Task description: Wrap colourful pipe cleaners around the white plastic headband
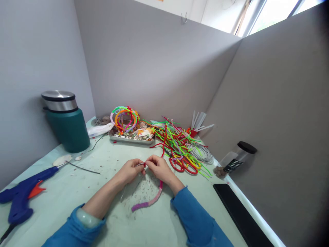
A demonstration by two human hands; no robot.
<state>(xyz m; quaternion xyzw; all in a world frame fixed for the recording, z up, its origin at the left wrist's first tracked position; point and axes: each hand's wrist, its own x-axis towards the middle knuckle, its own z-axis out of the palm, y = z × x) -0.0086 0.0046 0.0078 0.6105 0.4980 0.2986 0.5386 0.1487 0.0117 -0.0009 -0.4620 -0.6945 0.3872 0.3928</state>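
My left hand (133, 171) is closed in a pinch on a thin pale wire (139, 164) near the middle of the table. Touching it, my right hand (157, 167) pinches a red pipe cleaner (144, 165) against the wire. The red length seems to run behind my right hand and show again above it. Below my right wrist curves a fuzzy wrapped strip (155, 199), magenta, pink and purple along its length. Its upper end is hidden under the right hand. The fingertips cover most of the spot where wire and pipe cleaner meet.
Loose pipe cleaners (177, 137), red-handled scissors (183, 165) and a wire coil (202, 153) lie back right. A metal tray (132, 140) holds shells and fuzzy rings (125, 119). A blue glue gun (23, 195) and green flask (67, 128) stand left; a jar (235, 159) is right.
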